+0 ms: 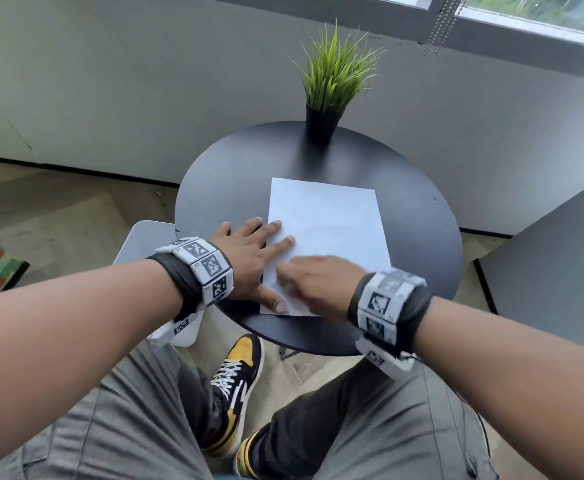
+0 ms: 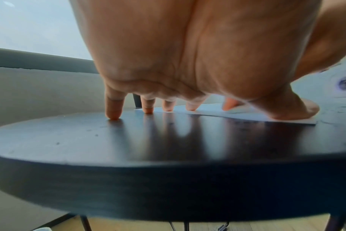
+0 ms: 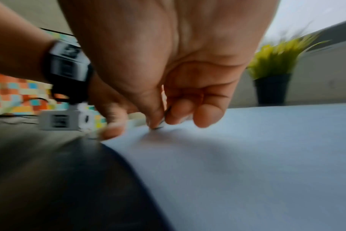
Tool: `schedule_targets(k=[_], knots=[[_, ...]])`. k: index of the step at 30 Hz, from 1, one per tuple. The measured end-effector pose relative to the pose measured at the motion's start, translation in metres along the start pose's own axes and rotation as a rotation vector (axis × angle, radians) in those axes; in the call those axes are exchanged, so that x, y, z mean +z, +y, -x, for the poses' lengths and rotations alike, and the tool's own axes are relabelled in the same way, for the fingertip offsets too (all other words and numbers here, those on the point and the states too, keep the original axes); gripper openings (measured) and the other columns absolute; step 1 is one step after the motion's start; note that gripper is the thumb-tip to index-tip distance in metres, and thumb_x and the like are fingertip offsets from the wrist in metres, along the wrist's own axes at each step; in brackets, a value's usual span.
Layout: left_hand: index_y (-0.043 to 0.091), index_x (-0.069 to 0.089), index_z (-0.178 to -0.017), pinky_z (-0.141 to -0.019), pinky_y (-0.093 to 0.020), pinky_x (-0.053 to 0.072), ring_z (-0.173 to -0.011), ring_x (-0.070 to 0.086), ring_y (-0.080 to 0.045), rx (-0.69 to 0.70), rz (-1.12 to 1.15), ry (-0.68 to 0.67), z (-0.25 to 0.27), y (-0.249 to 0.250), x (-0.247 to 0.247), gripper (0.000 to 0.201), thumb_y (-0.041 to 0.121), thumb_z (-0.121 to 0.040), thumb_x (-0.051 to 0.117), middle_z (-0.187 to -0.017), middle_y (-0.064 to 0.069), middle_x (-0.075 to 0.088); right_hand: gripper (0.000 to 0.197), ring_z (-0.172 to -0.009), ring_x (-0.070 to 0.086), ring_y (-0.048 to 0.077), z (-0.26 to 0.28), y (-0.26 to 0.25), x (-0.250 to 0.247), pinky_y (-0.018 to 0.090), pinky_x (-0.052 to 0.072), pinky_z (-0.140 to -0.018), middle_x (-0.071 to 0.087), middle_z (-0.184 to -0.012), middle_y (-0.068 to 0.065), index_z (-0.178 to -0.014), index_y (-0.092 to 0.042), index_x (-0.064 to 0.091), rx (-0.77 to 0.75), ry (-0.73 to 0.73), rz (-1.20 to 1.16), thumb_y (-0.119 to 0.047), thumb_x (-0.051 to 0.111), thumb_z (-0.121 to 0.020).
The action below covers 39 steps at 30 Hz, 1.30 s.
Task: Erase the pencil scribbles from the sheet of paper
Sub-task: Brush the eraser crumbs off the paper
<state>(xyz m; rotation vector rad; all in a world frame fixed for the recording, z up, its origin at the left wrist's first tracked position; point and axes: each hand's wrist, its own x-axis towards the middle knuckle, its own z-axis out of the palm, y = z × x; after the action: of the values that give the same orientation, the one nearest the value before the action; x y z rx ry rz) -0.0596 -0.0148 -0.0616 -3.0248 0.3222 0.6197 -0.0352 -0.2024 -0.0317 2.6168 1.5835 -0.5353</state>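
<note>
Sheet of paper (image 1: 332,220) lying flat on the round tabletop (image 1: 418,244), long axis running from the near edge toward the far edge, where a potted plant (image 1: 321,123) stands. Left hand (image 1: 249,261), fingers spread straight, presses the sheet's left edge and near-left corner. Right hand (image 1: 314,282), motion-blurred, pinches a small, indistinct object, probably an eraser (image 3: 158,125), against the near-left corner; any remaining scribbles would lie farther along the sheet, though none are discernible.
</note>
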Motion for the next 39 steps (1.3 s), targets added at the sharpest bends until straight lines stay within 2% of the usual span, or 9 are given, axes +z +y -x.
schedule_targets(k=[4, 8, 13, 18, 22, 27, 30, 35, 39], knots=[[0.056, -0.01, -0.15, -0.111, -0.06, 0.027, -0.151, -0.003, -0.028, 0.001, -0.025, -0.013, -0.003, 0.003, -0.008, 0.12, 0.104, -0.052, 0.04, -0.166, 0.004, -0.006, 0.01, -0.101, 0.059, 0.033, -0.003, 0.043, -0.009, 0.038, 0.046, -0.078, 0.059, -0.107, 0.011, -0.106, -0.015, 0.042, 0.255, 0.123, -0.002, -0.019, 0.041, -0.097], [0.061, -0.009, -0.146, -0.106, -0.062, 0.033, -0.148, 0.002, -0.029, 0.0, -0.04, -0.025, -0.004, 0.006, -0.011, 0.117, 0.103, -0.052, 0.046, -0.164, 0.002, -0.001, 0.018, -0.099, 0.057, 0.03, 0.012, 0.011, 0.012, 0.038, 0.043, -0.08, 0.058, -0.109, 0.009, -0.114, -0.013, 0.045, 0.03, 0.024, -0.007, -0.017, 0.043, -0.097], [0.06, -0.011, -0.146, -0.103, -0.061, 0.038, -0.148, 0.004, -0.031, -0.012, -0.063, -0.059, -0.007, 0.008, -0.017, 0.121, 0.104, -0.049, 0.046, -0.162, 0.002, 0.001, 0.012, -0.089, 0.056, 0.032, 0.024, 0.058, 0.001, 0.036, 0.038, -0.071, 0.06, -0.103, 0.011, -0.096, -0.017, 0.038, 0.345, 0.125, -0.03, -0.028, 0.036, -0.102], [0.059, -0.013, -0.147, -0.101, -0.06, 0.041, -0.148, 0.006, -0.032, -0.03, -0.082, -0.09, -0.005, 0.012, -0.021, 0.124, 0.103, -0.049, 0.049, -0.163, 0.001, 0.001, 0.004, -0.087, 0.05, 0.026, 0.034, 0.007, 0.02, 0.036, 0.036, -0.072, 0.049, -0.093, 0.003, -0.099, -0.019, 0.039, 0.075, 0.01, -0.067, -0.018, 0.043, -0.098], [0.059, -0.012, -0.148, -0.102, -0.061, 0.042, -0.148, 0.005, -0.032, -0.036, -0.074, -0.091, -0.004, 0.014, -0.022, 0.123, 0.102, -0.051, 0.05, -0.162, 0.0, 0.002, 0.017, -0.088, 0.057, 0.034, 0.041, 0.064, 0.011, 0.039, 0.046, -0.074, 0.057, -0.095, 0.007, -0.096, -0.016, 0.038, 0.401, 0.118, -0.071, -0.031, 0.037, -0.102], [0.06, -0.013, -0.147, -0.104, -0.063, 0.04, -0.149, 0.002, -0.031, -0.042, -0.054, -0.096, -0.004, 0.013, -0.019, 0.123, 0.102, -0.05, 0.05, -0.162, 0.003, 0.0, 0.017, -0.076, 0.046, 0.027, 0.041, 0.013, 0.028, 0.04, 0.041, -0.067, 0.041, -0.086, -0.002, -0.09, -0.026, 0.026, 0.133, 0.044, -0.096, -0.022, 0.04, -0.099], [0.058, -0.012, -0.148, -0.105, -0.065, 0.039, -0.15, 0.0, -0.031, -0.053, -0.041, -0.114, -0.003, 0.014, -0.02, 0.123, 0.102, -0.051, 0.049, -0.163, 0.002, -0.002, 0.013, -0.088, 0.055, 0.032, 0.045, 0.053, 0.019, 0.039, 0.045, -0.074, 0.055, -0.095, 0.004, -0.096, -0.02, 0.037, 0.398, 0.08, -0.144, -0.032, 0.039, -0.101], [0.049, 0.008, -0.155, -0.105, -0.058, 0.036, -0.148, 0.014, -0.032, -0.076, -0.083, -0.149, -0.001, 0.028, -0.039, 0.116, 0.094, -0.06, 0.057, -0.162, -0.005, 0.011, 0.019, -0.081, 0.055, 0.028, 0.061, 0.089, 0.012, 0.038, 0.05, -0.076, 0.06, -0.092, 0.006, -0.104, -0.02, 0.048, 0.574, 0.11, -0.335, -0.038, 0.042, -0.1], [0.033, 0.034, -0.151, -0.117, -0.06, 0.02, -0.153, -0.002, -0.029, -0.035, -0.032, 0.008, -0.016, 0.063, -0.05, 0.105, 0.095, -0.067, 0.047, -0.167, -0.004, -0.002, 0.017, -0.083, 0.057, 0.028, 0.057, 0.09, 0.012, 0.04, 0.051, -0.08, 0.062, -0.093, 0.007, -0.106, -0.022, 0.049, 0.587, 0.12, -0.389, -0.037, 0.046, -0.099]])
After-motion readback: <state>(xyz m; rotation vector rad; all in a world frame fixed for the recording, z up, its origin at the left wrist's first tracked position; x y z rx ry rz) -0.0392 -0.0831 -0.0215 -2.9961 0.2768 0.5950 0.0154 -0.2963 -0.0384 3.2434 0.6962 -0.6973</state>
